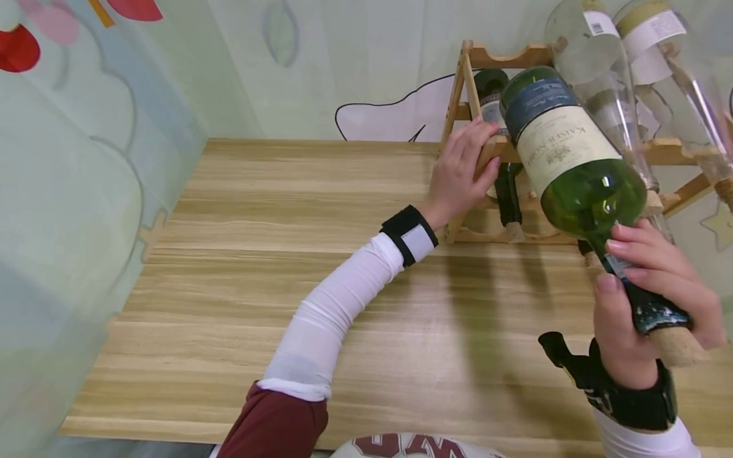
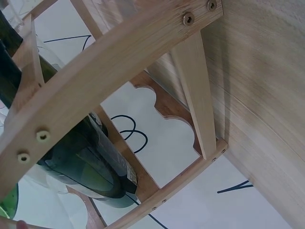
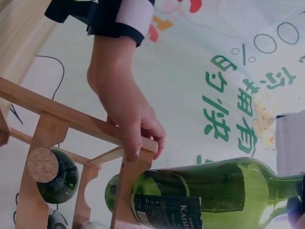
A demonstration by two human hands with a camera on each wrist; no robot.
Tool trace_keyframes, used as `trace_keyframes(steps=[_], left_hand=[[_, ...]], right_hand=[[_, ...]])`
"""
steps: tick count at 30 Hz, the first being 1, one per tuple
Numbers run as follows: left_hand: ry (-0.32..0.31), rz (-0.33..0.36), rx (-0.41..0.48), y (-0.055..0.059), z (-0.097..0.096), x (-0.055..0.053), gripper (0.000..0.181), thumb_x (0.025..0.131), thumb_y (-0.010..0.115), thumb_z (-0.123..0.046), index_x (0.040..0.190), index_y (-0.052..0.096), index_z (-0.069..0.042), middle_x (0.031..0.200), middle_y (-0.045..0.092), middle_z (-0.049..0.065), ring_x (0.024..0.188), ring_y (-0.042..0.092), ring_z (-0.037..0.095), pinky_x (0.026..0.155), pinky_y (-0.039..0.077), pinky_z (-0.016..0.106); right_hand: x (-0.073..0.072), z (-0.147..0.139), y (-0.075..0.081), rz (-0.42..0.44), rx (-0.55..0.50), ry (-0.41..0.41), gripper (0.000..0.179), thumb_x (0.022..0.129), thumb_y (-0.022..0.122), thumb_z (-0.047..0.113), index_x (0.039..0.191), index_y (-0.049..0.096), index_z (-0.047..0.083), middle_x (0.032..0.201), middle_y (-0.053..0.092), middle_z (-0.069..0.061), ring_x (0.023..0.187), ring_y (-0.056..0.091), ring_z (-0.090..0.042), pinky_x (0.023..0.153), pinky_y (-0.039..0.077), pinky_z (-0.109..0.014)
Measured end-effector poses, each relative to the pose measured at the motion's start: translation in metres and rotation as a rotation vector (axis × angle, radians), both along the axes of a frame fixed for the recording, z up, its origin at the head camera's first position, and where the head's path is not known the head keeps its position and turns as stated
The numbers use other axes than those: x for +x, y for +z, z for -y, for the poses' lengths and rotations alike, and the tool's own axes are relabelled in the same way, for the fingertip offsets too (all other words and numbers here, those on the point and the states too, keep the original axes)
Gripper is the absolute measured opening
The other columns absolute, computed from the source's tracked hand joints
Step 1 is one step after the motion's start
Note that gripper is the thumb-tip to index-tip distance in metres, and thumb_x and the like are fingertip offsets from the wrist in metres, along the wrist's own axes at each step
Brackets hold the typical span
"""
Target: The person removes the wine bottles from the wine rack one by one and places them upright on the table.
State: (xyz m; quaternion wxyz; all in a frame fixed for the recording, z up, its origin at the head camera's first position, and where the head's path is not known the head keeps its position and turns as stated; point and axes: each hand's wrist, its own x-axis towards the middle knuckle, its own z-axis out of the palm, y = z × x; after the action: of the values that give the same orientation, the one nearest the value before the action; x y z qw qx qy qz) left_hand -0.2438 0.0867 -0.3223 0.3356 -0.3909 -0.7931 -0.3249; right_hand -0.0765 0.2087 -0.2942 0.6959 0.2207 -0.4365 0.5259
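Note:
My right hand (image 1: 658, 299) grips the neck of a green glass wine bottle (image 1: 572, 137), its fingers and thumb wrapped near the corked mouth. The bottle tilts neck toward me, its cream-and-blue labelled body over the top tier of a wooden wine rack (image 1: 466, 83). In the right wrist view the bottle's base end (image 3: 112, 193) lies past the rack's top rail. My left hand (image 1: 460, 168) holds the rack's upper left front corner, thumb and fingers on either side of the wood. A dark green corked bottle (image 1: 506, 194) rests in the rack beside that hand.
Two clear glass bottles (image 1: 592, 70) lie on the rack's top tier, right of the green one. The rack stands at the back right of a wood-grain table (image 1: 275, 254). A patterned wall covering (image 1: 366, 63) rises close behind it.

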Motion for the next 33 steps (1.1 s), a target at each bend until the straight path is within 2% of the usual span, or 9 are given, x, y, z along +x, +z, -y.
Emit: trace_keyframes(steps=[3, 13, 17, 21, 26, 33], left_hand=[[-0.013, 0.007, 0.007, 0.002, 0.001, -0.001, 0.039, 0.088, 0.047, -0.021, 0.121, 0.042, 0.0, 0.125, 0.048, 0.011, 0.126, 0.036, 0.023, 0.108, 0.014, 0.018], [-0.015, 0.038, -0.008, -0.001, 0.002, -0.001, 0.04, 0.088, 0.047, -0.022, 0.122, 0.042, -0.001, 0.126, 0.047, 0.01, 0.127, 0.034, 0.021, 0.108, 0.013, 0.017], [-0.019, 0.049, -0.009, -0.001, 0.003, -0.001, 0.04, 0.088, 0.047, -0.022, 0.122, 0.042, -0.001, 0.127, 0.046, 0.01, 0.127, 0.033, 0.021, 0.108, 0.013, 0.017], [-0.017, 0.056, -0.011, 0.0, 0.004, -0.001, 0.041, 0.087, 0.048, -0.022, 0.122, 0.041, -0.001, 0.127, 0.046, 0.01, 0.127, 0.033, 0.021, 0.108, 0.013, 0.016], [-0.018, 0.059, -0.014, 0.001, 0.005, -0.001, 0.042, 0.087, 0.049, -0.022, 0.122, 0.041, -0.001, 0.128, 0.046, 0.01, 0.127, 0.034, 0.021, 0.108, 0.012, 0.016], [-0.02, 0.055, -0.029, 0.001, 0.005, -0.001, 0.043, 0.087, 0.049, -0.023, 0.123, 0.041, -0.001, 0.128, 0.046, 0.011, 0.127, 0.034, 0.021, 0.107, 0.013, 0.016]], right_hand=[[-0.001, -0.008, -0.007, -0.02, 0.014, -0.009, 0.051, 0.051, 0.084, 0.012, 0.06, 0.037, -0.006, 0.057, 0.056, -0.025, 0.061, 0.06, -0.039, 0.075, 0.047, -0.052], [0.009, -0.01, -0.008, -0.015, 0.01, 0.049, 0.047, 0.052, 0.081, 0.004, 0.062, 0.036, -0.005, 0.059, 0.054, -0.025, 0.063, 0.059, -0.04, 0.079, 0.045, -0.052], [0.008, -0.007, -0.005, -0.074, -0.016, 0.037, 0.046, 0.051, 0.08, 0.0, 0.062, 0.035, -0.006, 0.059, 0.051, -0.025, 0.059, 0.057, -0.04, 0.075, 0.046, -0.053], [0.007, -0.008, -0.004, -0.115, -0.022, 0.061, 0.046, 0.051, 0.079, -0.001, 0.063, 0.035, -0.006, 0.059, 0.05, -0.025, 0.058, 0.056, -0.04, 0.075, 0.046, -0.054], [0.006, -0.007, -0.002, -0.14, -0.039, 0.102, 0.046, 0.051, 0.078, -0.004, 0.064, 0.034, -0.005, 0.059, 0.048, -0.025, 0.057, 0.055, -0.041, 0.076, 0.045, -0.054], [0.008, -0.005, 0.0, -0.159, -0.067, 0.108, 0.048, 0.05, 0.078, -0.005, 0.063, 0.032, -0.003, 0.054, 0.047, -0.022, 0.055, 0.054, -0.039, 0.077, 0.044, -0.053]])
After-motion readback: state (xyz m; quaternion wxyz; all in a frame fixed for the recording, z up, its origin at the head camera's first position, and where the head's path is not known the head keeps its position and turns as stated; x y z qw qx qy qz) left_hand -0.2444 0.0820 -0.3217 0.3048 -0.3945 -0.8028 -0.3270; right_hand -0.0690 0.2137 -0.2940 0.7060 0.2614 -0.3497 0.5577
